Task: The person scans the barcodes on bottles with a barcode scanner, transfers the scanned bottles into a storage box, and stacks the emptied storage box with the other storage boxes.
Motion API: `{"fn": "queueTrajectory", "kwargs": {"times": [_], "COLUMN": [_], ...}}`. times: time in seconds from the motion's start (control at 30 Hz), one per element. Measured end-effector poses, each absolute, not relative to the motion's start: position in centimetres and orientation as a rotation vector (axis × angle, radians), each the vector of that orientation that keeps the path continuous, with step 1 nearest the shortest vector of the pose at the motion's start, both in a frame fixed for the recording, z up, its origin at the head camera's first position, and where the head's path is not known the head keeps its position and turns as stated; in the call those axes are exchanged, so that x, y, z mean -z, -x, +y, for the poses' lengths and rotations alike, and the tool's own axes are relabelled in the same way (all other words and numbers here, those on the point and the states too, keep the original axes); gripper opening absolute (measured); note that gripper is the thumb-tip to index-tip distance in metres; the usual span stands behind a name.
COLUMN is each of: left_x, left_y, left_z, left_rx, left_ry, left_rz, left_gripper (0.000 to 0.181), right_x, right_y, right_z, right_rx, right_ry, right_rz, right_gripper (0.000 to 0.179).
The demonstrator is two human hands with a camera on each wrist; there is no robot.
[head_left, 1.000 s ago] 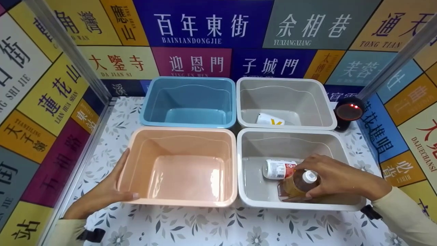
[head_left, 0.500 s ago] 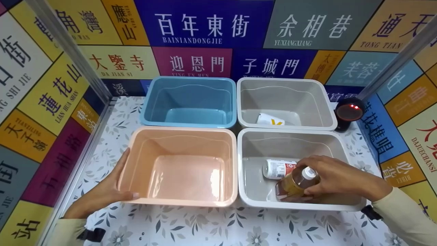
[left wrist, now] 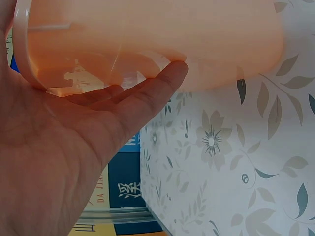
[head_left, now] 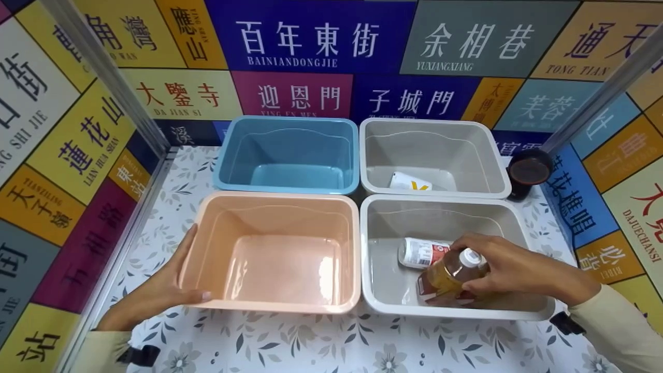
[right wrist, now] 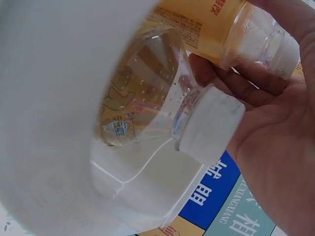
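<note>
My right hand (head_left: 505, 269) grips a clear plastic drink bottle (head_left: 440, 282) with amber liquid and a white cap inside the front right grey bin (head_left: 375, 305). The bottle leans, its cap toward my palm. A white bottle with a red label (head_left: 417, 254) lies just beyond it. In the right wrist view, another white-capped bottle (right wrist: 147, 93) lies nearer the camera than the held bottle; in the head view it cannot be made out. My left hand (head_left: 155, 295) holds the peach bin (head_left: 279, 305) at its front left corner, thumb over the rim and fingers along the outer wall.
Behind stand a blue bin (head_left: 285, 186) and another grey bin (head_left: 435, 192), with a white item bearing a yellow mark (head_left: 409, 181) inside. A black round device (head_left: 529, 168) is at the right. Printed panels surround the floral-covered table (head_left: 311, 342).
The amber bottle has shifted slightly, its base tipping left and its label showing more. The white bottle has moved a little. My left hand stays put. Red lights on the black device no longer show.
</note>
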State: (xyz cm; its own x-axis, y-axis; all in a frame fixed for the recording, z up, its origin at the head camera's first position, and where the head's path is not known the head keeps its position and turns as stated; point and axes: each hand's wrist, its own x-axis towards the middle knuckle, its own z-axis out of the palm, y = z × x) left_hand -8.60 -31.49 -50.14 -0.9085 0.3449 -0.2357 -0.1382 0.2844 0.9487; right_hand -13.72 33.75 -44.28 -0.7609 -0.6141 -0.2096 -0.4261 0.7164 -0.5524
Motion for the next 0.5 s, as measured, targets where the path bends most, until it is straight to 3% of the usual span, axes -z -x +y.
{"fn": "queueTrajectory", "kwargs": {"times": [0.5], "left_x": [50.09], "left_y": [8.59], "left_z": [-31.53], "left_rx": [-1.629], "left_ry": [-0.169], "left_rz": [2.184], "left_gripper": [0.122], "right_x": [43.25], "right_y": [13.78], "right_z": [34.41], "right_rx": [0.717], "right_ry": [0.771], "right_rz": [2.588], "right_gripper": [0.064]}}
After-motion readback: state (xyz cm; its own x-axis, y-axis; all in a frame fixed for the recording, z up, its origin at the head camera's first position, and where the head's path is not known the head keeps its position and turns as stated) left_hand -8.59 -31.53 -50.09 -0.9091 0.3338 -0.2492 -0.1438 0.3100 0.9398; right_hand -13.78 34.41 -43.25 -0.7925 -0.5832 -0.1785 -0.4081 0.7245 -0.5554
